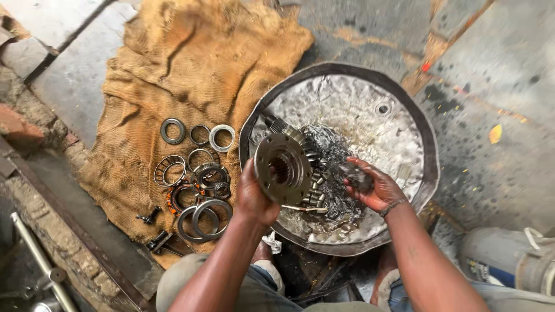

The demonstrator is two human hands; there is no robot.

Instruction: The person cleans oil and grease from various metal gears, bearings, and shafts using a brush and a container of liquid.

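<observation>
A flanged shaft (283, 167) is being held over the basin (425, 173) by the left hand (254, 199), its long axis tilting up-left, while the right hand (373, 188), just right of it, is being closed on a wet rag (355, 176).

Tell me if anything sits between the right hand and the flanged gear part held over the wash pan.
Nothing visible does. The left hand holds the flanged gear part over the pan; the right hand, with something dark and wet in its grip, is beside it, with only splashing liquid between them.
</observation>
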